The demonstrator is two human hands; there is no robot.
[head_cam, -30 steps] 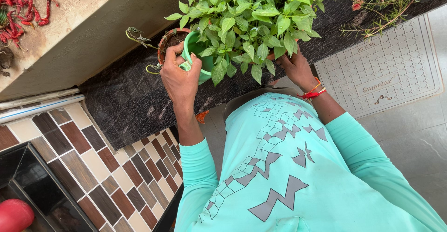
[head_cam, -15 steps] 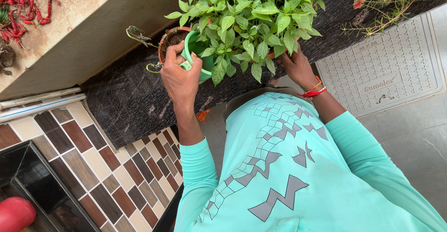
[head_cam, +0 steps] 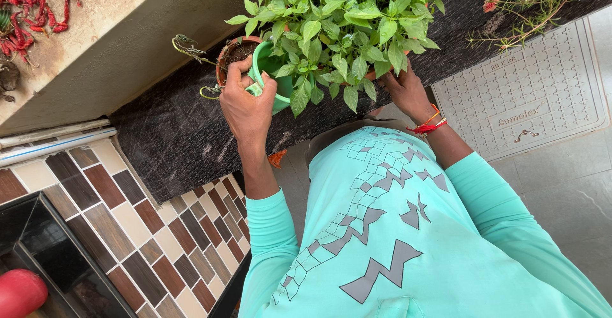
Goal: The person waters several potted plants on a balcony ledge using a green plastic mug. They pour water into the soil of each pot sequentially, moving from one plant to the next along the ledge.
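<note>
My left hand (head_cam: 245, 104) grips a light, stiff green plastic cup (head_cam: 271, 79) by its rim at the terracotta pot (head_cam: 233, 53) on the dark ledge (head_cam: 172, 139), while my right hand (head_cam: 405, 91) steadies the leafy plant (head_cam: 338, 18), its grip hidden.

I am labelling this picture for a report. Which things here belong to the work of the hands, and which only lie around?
In the work:
- left hand, gripping the green mug
- right hand, under the leafy potted plant
- small clay pot, beside the mug

Lying about:
- red chillies on the ledge
- grey cover plate
- red round object
</note>
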